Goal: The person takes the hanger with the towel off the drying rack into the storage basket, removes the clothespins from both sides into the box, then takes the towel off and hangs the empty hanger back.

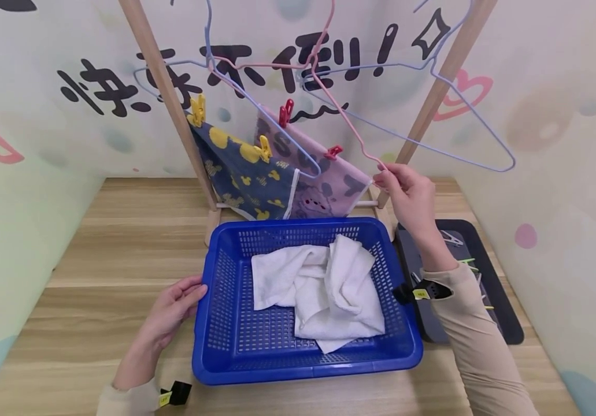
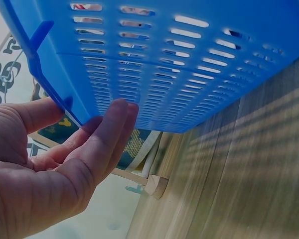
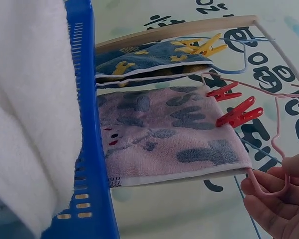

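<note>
My right hand (image 1: 409,193) pinches the lower end of a pink hanger (image 3: 278,124), right by the corner of a pink towel (image 3: 154,129). Two red clothespins (image 3: 237,115) clip that towel to the hanger. My left hand (image 1: 175,306) holds the left rim of a blue plastic basket (image 1: 308,372), thumb at the rim and fingers against the outer wall in the left wrist view. Inside the basket lies a crumpled white towel (image 1: 339,294). Left of the pink towel, a blue towel with yellow patterns (image 1: 245,167) hangs from a blue hanger (image 1: 261,104) under yellow clothespins (image 1: 199,110).
A wooden rack (image 1: 433,110) stands behind the basket and carries the hangers. Another blue hanger (image 1: 464,159) hangs bare at the right. Beyond the basket's right side, partly under my forearm, is a dark tray (image 1: 508,323) with several clothespins. A patterned cloth (image 1: 17,104) backs the table.
</note>
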